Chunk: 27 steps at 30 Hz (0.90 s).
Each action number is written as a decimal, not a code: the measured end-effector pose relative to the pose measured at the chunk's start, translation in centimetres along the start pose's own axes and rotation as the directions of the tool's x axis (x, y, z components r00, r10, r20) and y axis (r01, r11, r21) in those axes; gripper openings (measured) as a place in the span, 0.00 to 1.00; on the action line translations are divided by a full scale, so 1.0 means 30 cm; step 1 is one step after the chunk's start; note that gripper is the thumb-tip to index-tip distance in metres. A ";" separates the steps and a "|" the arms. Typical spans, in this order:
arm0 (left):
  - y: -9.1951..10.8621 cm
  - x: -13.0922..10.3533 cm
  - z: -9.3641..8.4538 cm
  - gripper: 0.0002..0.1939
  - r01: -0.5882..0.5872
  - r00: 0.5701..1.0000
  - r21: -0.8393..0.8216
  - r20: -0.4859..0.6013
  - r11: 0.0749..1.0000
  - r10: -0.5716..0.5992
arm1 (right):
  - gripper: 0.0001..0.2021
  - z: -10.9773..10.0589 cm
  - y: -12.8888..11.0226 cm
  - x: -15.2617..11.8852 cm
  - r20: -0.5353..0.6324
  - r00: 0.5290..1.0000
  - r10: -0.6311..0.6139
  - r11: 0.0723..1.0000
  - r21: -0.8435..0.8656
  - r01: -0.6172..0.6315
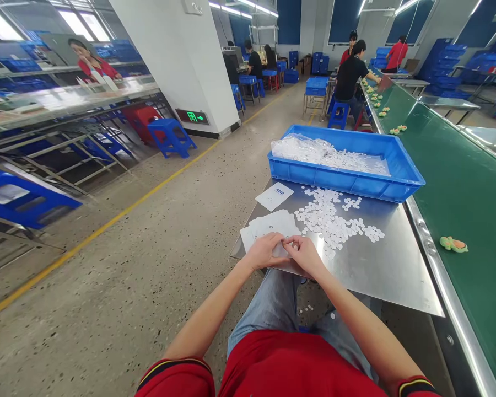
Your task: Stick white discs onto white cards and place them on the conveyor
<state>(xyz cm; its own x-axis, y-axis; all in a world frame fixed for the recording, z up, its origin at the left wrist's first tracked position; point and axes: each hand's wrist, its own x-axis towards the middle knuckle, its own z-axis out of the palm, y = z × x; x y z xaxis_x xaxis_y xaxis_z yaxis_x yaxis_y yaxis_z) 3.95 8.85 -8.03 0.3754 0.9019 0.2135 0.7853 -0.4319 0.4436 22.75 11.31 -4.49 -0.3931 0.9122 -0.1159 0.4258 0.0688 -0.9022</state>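
My left hand (265,251) is closed on a white card (281,251) close to the front edge of the metal table (380,275). My right hand (306,255) meets it from the other side, thumb and fingers pinched at the card; whatever is between those fingertips is too small to make out. Just beyond my hands lies a fanned pile of white cards (273,221), some with a small round hole. A single card with a blue print (275,196) sits further back. To the right, many small white discs (324,218) are scattered over the metal.
A blue crate (334,176) with bagged and loose white discs (355,161) stands at the table's back. Along the right runs a green conveyor belt (450,187), carrying a small plush piece (453,244). Co-workers sit farther off. Blue stools (171,137) stand left.
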 end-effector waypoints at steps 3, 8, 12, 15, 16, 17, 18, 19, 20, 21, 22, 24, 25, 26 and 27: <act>0.016 -0.002 -0.009 0.17 -0.042 0.999 0.048 0.014 0.998 0.041 | 0.15 -0.016 0.004 -0.003 -0.026 0.999 -0.029 0.999 0.035 0.030; 0.045 -0.010 -0.012 0.06 -0.092 0.995 0.179 -0.013 0.980 0.096 | 0.18 -0.102 0.037 -0.058 -0.044 0.999 -0.015 0.995 0.095 0.019; 0.060 -0.025 -0.002 0.10 0.007 0.994 0.164 -0.110 0.986 0.012 | 0.19 -0.152 0.058 -0.101 -0.110 0.993 0.034 0.990 0.140 -0.019; 0.057 -0.036 0.012 0.12 0.220 0.950 0.150 -0.257 0.964 -0.177 | 0.19 -0.154 0.079 -0.118 -0.203 0.979 0.010 0.983 0.181 0.028; 0.053 -0.037 0.017 0.13 0.285 0.925 0.153 -0.301 0.946 -0.230 | 0.18 -0.151 0.088 -0.120 -0.229 0.973 0.004 0.980 0.196 0.042; 0.048 -0.037 0.021 0.13 0.337 0.905 0.160 -0.329 0.928 -0.271 | 0.18 -0.149 0.097 -0.121 -0.244 0.970 0.001 0.977 0.207 0.051; 0.043 -0.035 0.025 0.12 0.378 0.890 0.172 -0.339 0.909 -0.306 | 0.18 -0.148 0.107 -0.121 -0.250 0.968 0.000 0.975 0.216 0.055; 0.038 -0.032 0.027 0.12 0.412 0.882 0.187 -0.330 0.892 -0.338 | 0.18 -0.151 0.117 -0.120 -0.251 0.968 0.002 0.973 0.224 0.056; 0.035 -0.028 0.029 0.11 0.438 0.878 0.202 -0.306 0.876 -0.368 | 0.18 -0.157 0.126 -0.118 -0.260 0.966 0.008 0.970 0.238 0.056; 0.032 -0.025 0.030 0.10 0.457 0.877 0.216 -0.272 0.863 -0.396 | 0.19 -0.166 0.134 -0.116 -0.284 0.959 0.018 0.963 0.261 0.059; 0.030 -0.023 0.030 0.11 0.470 0.876 0.226 -0.241 0.853 -0.418 | 0.20 -0.178 0.141 -0.114 -0.319 0.947 0.036 0.954 0.293 0.063; 0.028 -0.021 0.029 0.12 0.470 0.878 0.220 -0.212 0.855 -0.428 | 0.23 -0.202 0.149 -0.111 -0.389 0.917 0.090 0.925 0.374 0.068; 0.027 -0.022 0.026 0.12 0.459 0.882 0.201 -0.223 0.865 -0.416 | 0.24 -0.210 0.151 -0.109 -0.405 0.906 0.119 0.908 0.413 0.066; 0.025 -0.024 0.021 0.11 0.445 0.882 0.173 -0.252 0.879 -0.397 | 0.26 -0.215 0.151 -0.109 -0.406 0.902 0.146 0.891 0.449 0.058; 0.021 -0.027 0.013 0.11 0.425 0.881 0.134 -0.289 0.895 -0.375 | 0.27 -0.217 0.149 -0.108 -0.396 0.903 0.166 0.874 0.482 0.051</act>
<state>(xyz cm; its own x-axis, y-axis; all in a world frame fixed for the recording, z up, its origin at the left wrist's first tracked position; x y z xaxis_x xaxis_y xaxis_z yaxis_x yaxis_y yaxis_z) 4.35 7.86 -8.26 -0.1059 0.9562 0.2730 0.9284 -0.0032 0.3716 31.23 11.29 -5.45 0.0382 0.9952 -0.0900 -0.0409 -0.0885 -0.9952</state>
